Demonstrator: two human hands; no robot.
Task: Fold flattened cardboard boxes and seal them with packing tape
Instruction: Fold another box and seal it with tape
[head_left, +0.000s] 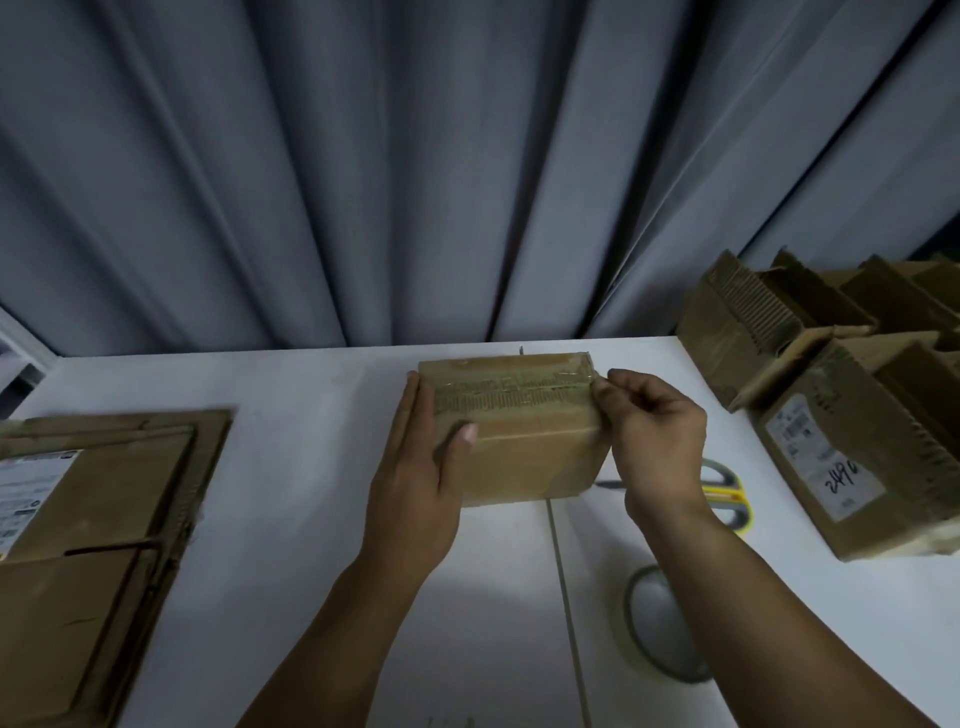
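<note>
Left hand (415, 483) is laid flat against the 9 o'clock side of the box (524, 447), fingers straight and together, with the thumb stretched across the near face; nothing is clasped. At the 3 o'clock end of the box top, the right hand (654, 441) is held with fingers curled, thumb and forefinger pinched on the end of the tape strip (509, 397).

The box is closed and is set on the white table (291, 395), centrally, close to the far edge. The tape strip is laid along the top seam from 9 to 3 o'clock.

Clock positions are taken from the box.
- 8 o'clock, well apart: a stack of flattened boxes (93, 519) is laid flat, with a white label on top.
- 2 to 3 o'clock: several folded boxes (779, 332) are grouped; handwritten digits are carried on the nearest one's label.
- 4 o'clock: yellow-handled scissors (730, 493) are partly hidden behind the right wrist.
- 5 o'clock: a tape roll (628, 634) is laid flat, partly covered by the right forearm.
- 12 o'clock: a grey curtain (415, 156) is hung behind the table.
</note>
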